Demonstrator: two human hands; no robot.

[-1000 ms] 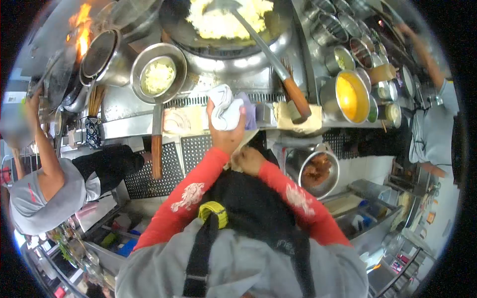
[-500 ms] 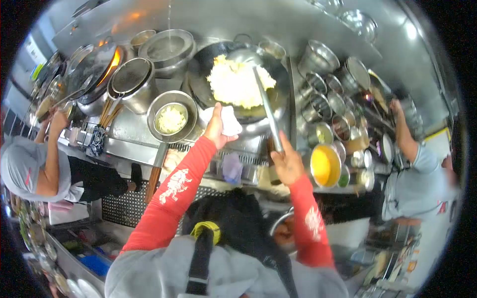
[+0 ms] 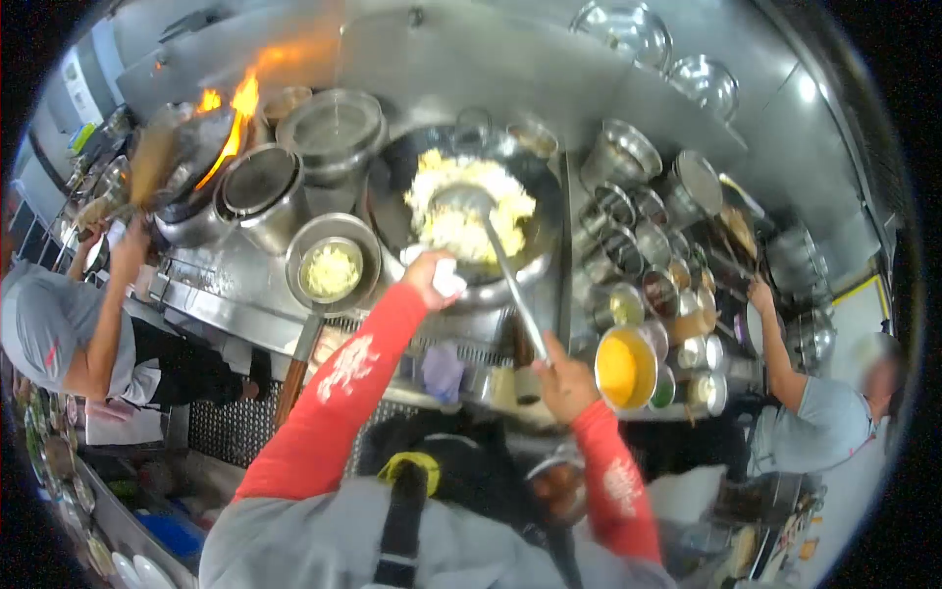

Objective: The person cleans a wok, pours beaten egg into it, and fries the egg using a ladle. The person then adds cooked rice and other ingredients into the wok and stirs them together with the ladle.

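Pale, lumpy food (image 3: 510, 218), rounded ladle (image 3: 463, 200)

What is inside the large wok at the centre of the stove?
In the wok lies pale yellow-and-white food, with the ladle's head at its middle. The wok's surface under the food, and whatever the ladle's head covers, cannot be seen.

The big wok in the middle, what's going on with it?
A person is working at the wok with both hands. The right hand grips the long handle of a ladle, whose bowl rests in or over the pale yellow food. The left hand holds a white cloth by the near rim; whether it grips the wok through it, I can't tell. Off to the left, a co-worker stands near tall flames.
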